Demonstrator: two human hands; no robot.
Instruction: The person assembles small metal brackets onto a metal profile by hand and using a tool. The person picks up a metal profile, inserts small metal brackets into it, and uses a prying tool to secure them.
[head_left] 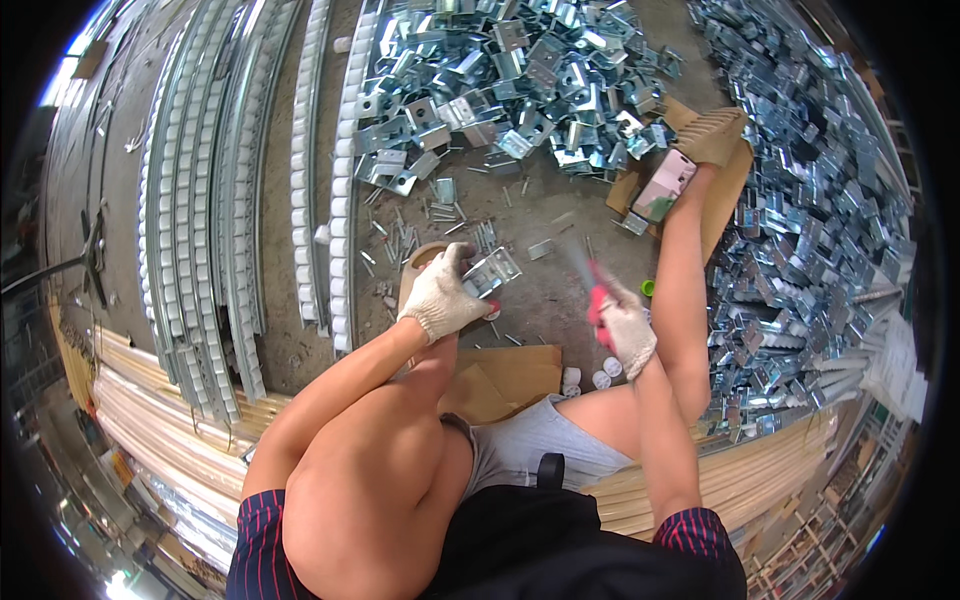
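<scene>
My left hand [445,292], in a white knit glove with a red palm side, is closed on a shiny U-shaped metal bracket [494,270] above the floor. A small white wheel [492,312] shows just below its fingers. My right hand [622,325], gloved the same way, grips a long grey tool [580,262]. Motion smears that tool, so its kind cannot be made out. The right hand is apart from the bracket, off to its right. Loose metal pins [400,240] lie on the floor beyond my left hand, and a single bracket [540,249] lies between the hands.
Large heaps of brackets [510,80] lie ahead and along the right [800,230]. Roller tracks [190,200] with white wheels stretch along the left. A phone [664,186] rests by my right foot on cardboard [730,200]. White wheels [601,380] and flattened cardboard [510,378] lie close to me.
</scene>
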